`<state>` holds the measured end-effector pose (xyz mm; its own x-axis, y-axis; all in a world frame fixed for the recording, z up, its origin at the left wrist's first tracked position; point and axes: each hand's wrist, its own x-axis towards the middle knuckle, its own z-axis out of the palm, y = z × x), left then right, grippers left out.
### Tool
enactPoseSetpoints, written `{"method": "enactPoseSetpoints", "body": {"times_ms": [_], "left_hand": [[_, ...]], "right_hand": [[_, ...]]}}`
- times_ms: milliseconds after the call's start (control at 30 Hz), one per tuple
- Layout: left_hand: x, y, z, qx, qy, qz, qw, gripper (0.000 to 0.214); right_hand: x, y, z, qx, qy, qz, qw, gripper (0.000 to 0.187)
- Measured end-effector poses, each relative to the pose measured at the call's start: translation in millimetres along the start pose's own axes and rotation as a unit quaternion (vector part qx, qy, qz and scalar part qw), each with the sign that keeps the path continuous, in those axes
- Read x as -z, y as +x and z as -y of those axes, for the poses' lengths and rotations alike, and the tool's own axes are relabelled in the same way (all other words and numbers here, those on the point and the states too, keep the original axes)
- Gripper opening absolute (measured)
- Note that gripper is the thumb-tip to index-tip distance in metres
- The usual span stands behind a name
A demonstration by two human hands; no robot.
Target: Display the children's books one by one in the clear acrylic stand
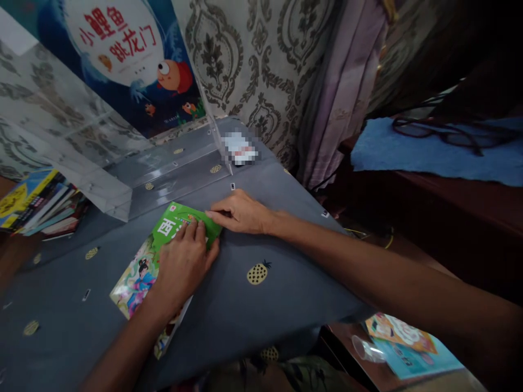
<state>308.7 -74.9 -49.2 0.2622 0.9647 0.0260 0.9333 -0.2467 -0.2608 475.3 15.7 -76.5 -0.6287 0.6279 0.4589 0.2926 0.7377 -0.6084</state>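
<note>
While the left hand (pixel 186 256) lies open, palm down, on the green book (pixel 147 262), we see the right hand (pixel 245 213) touching its top edge with thumb and forefinger; we can't tell whether it pinches. Book lies flat on the desk (pixel 229 326). Farther out, we note a clear stand (pixel 105 188), stacked books (pixel 41 204) left, glasses on blue cloth (pixel 388 148) right.

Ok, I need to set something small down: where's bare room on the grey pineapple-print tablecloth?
Bare grey tablecloth lies between the green illustrated paperback and the right forearm, and left of the paperback, before the clear plastic stand. Crowded: the paperback's top, under the left hand, and the far-left multicoloured book stack.
</note>
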Motion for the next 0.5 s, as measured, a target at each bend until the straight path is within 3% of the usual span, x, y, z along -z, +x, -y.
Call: {"method": "enactPoseSetpoints", "body": {"times_ms": [233,500], "left_hand": [[9.9,8,25,-0.002,-0.042,0.013,0.999,0.037],[-10.8,21,83,0.06,-0.075,0.017,0.995,0.043]], "right_hand": [[2,-3,9,-0.001,-0.044,0.013,0.999,0.038],[7,-1,20,-0.03,-0.097,0.062,0.993,0.036]]}}
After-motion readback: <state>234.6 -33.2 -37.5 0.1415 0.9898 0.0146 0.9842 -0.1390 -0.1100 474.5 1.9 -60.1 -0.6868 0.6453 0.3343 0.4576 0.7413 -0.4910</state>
